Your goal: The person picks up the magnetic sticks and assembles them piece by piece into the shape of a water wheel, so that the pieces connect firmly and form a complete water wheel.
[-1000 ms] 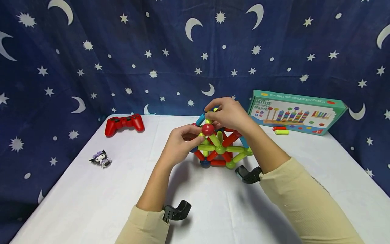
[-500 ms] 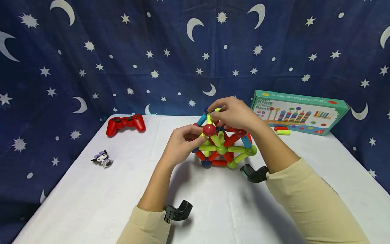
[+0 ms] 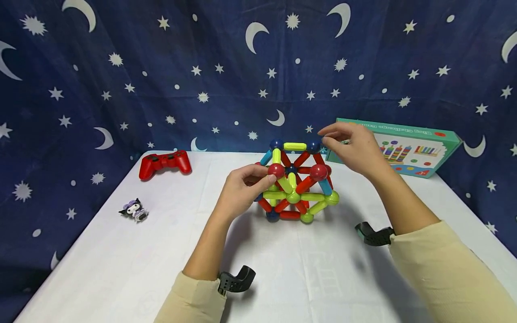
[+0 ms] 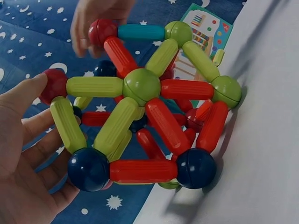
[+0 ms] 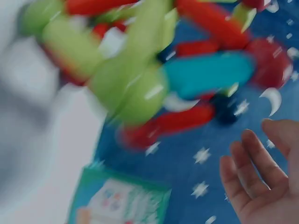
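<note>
A ball-and-stick building-toy structure (image 3: 293, 197) with red, yellow-green, blue and navy parts stands on the table. My left hand (image 3: 242, 193) grips the red ball (image 3: 276, 170) at its upper left, the thumb pressing on that ball in the left wrist view. Across the top, a yellow-green stick (image 3: 295, 146) joins two navy balls. My right hand (image 3: 355, 148) is in the air just right of the upper right navy ball (image 3: 313, 147), apart from it and holding nothing. Its fingers (image 5: 252, 163) are loosely extended in the right wrist view, where the structure is blurred.
Behind the right hand, a green game box (image 3: 416, 148) leans at the back right. A loose yellow-green stick (image 4: 218, 57) lies by it. At left are a red game controller (image 3: 165, 164) and a small figurine (image 3: 134, 210). A starry cloth (image 3: 226, 54) hangs behind the table.
My right hand has let go at the top of the structure and moved away to the right, uncovering the top stick and navy balls. The left hand has kept its grip on the red ball.
</note>
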Motion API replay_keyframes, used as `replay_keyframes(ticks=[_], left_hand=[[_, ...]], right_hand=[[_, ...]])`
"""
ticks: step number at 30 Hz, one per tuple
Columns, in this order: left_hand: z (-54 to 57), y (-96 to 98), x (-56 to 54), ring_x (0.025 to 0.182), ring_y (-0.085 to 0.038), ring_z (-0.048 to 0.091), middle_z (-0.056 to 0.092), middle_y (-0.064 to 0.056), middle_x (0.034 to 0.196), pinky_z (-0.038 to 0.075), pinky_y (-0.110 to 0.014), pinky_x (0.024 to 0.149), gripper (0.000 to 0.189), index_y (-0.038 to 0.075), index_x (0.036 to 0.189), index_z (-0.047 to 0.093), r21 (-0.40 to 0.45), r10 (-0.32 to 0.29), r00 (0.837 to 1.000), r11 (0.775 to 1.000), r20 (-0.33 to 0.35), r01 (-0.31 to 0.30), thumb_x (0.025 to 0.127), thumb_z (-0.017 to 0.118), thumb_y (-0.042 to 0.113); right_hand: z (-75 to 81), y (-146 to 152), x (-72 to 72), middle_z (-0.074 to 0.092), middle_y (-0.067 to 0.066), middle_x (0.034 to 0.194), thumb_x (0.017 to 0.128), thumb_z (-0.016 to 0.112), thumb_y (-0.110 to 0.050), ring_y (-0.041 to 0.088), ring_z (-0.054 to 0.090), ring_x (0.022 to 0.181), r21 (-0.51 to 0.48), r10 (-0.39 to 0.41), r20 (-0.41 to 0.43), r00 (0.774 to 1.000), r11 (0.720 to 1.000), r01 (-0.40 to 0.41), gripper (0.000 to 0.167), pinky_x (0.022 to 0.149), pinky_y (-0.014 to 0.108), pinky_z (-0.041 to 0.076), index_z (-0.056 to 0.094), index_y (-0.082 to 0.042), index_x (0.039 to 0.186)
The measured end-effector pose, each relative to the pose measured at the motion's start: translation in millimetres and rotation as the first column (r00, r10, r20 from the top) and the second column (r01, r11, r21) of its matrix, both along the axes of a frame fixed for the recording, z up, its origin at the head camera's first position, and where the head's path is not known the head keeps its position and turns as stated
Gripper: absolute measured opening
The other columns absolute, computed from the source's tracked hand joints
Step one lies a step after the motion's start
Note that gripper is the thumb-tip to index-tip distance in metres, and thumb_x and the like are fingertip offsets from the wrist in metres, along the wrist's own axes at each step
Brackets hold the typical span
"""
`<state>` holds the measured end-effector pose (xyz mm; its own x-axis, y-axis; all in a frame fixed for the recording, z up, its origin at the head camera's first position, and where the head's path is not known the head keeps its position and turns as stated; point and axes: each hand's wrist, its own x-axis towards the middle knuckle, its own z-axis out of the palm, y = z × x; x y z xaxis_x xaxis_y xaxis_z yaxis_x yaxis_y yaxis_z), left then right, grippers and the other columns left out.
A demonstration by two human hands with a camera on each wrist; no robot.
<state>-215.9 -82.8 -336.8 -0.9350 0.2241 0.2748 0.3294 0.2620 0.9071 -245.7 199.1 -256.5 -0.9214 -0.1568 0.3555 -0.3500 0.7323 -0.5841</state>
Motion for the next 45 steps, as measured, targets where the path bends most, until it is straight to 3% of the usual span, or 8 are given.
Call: replay_keyframes(ticks=[10, 16, 21, 25, 32, 35, 41, 45], left_hand=[[-1.9, 0.0, 1.9, 0.099, -0.020, 0.069, 0.075, -0.004, 0.111, 0.059, -0.033, 0.088, 0.031, 0.012, 0.119, 0.075, 0.005, -0.004, 1.000, 1.000, 0.012, 0.004, 0.096, 0.073, 0.034], [-1.2, 1.7, 2.5, 0.100, -0.020, 0.069, 0.075, -0.003, 0.111, 0.059, -0.033, 0.089, 0.031, 0.013, 0.119, 0.076, 0.011, 0.000, 1.000, 1.000, 0.018, 0.000, 0.096, 0.072, 0.034], [0.5, 2.9, 3.0, 0.100, -0.019, 0.069, 0.075, -0.002, 0.111, 0.058, -0.033, 0.089, 0.031, 0.013, 0.119, 0.076, 0.006, 0.002, 1.000, 1.000, 0.009, -0.002, 0.096, 0.072, 0.034], [1.4, 1.9, 2.6, 0.100, -0.019, 0.069, 0.075, -0.002, 0.111, 0.059, -0.033, 0.090, 0.030, 0.013, 0.118, 0.076, 0.005, -0.003, 1.000, 1.000, -0.002, 0.003, 0.097, 0.072, 0.034], [1.7, 1.2, 2.3, 0.099, -0.019, 0.069, 0.075, -0.002, 0.110, 0.059, -0.033, 0.089, 0.030, 0.013, 0.118, 0.076, 0.003, -0.001, 1.000, 1.000, 0.001, 0.001, 0.097, 0.072, 0.033], [0.9, 1.9, 2.2, 0.100, -0.019, 0.069, 0.075, -0.002, 0.111, 0.059, -0.033, 0.090, 0.030, 0.013, 0.118, 0.076, 0.002, -0.004, 1.000, 1.000, 0.014, 0.004, 0.097, 0.072, 0.034], [1.2, 1.6, 2.7, 0.099, -0.019, 0.069, 0.075, -0.002, 0.111, 0.059, -0.034, 0.090, 0.030, 0.013, 0.118, 0.076, -0.006, 0.000, 1.000, 1.000, 0.010, 0.000, 0.096, 0.073, 0.033], [0.6, 1.8, 1.9, 0.099, -0.019, 0.069, 0.075, -0.002, 0.110, 0.059, -0.034, 0.090, 0.030, 0.013, 0.118, 0.076, -0.005, 0.000, 1.000, 1.000, 0.015, 0.000, 0.096, 0.072, 0.034]], right_hand=[[-54.9, 68.9, -21.0, 0.068, 0.027, 0.128, 0.102, 0.063, -0.018, 0.039, 0.065, 0.107, 0.033, -0.134, 0.118, 0.984, 0.991, 0.131, 0.036, 0.063, 0.025, 0.051, 0.065, -0.003, 0.134], [-84.3, 104.3, -23.8, 0.061, 0.031, 0.136, 0.100, 0.064, -0.016, 0.048, 0.063, 0.117, 0.099, -0.168, 0.232, 0.958, 0.984, 0.149, 0.041, 0.084, 0.045, 0.055, 0.063, -0.002, 0.138], [-109.1, 127.1, -24.8, 0.052, 0.038, 0.140, 0.098, 0.063, -0.017, 0.055, 0.057, 0.118, 0.186, -0.261, 0.283, 0.923, 0.959, 0.214, 0.047, 0.096, 0.068, 0.045, 0.057, 0.001, 0.141], [-123.7, 133.8, -28.0, 0.049, 0.039, 0.140, 0.097, 0.064, -0.018, 0.055, 0.050, 0.119, 0.224, -0.352, 0.305, 0.885, 0.930, 0.292, 0.055, 0.101, 0.073, 0.039, 0.051, 0.002, 0.146], [-127.3, 133.4, -39.5, 0.040, 0.040, 0.149, 0.097, 0.061, -0.016, 0.063, 0.037, 0.132, 0.335, -0.407, 0.342, 0.847, 0.895, 0.294, 0.062, 0.109, 0.077, 0.028, 0.041, 0.000, 0.153], [-126.3, 132.3, -40.9, 0.042, 0.039, 0.145, 0.096, 0.061, -0.013, 0.062, 0.040, 0.129, 0.402, -0.426, 0.336, 0.840, 0.871, 0.281, 0.059, 0.109, 0.077, 0.032, 0.044, 0.003, 0.149], [-123.1, 131.0, -38.5, 0.058, 0.032, 0.115, 0.094, 0.066, -0.011, 0.049, 0.054, 0.105, 0.473, -0.383, 0.266, 0.885, 0.851, 0.226, 0.035, 0.094, 0.070, 0.045, 0.065, 0.006, 0.124], [-118.1, 130.9, -35.0, 0.064, 0.029, 0.109, 0.094, 0.068, -0.016, 0.048, 0.058, 0.099, 0.499, -0.348, 0.283, 0.894, 0.849, 0.173, 0.031, 0.086, 0.067, 0.049, 0.068, 0.002, 0.119]])
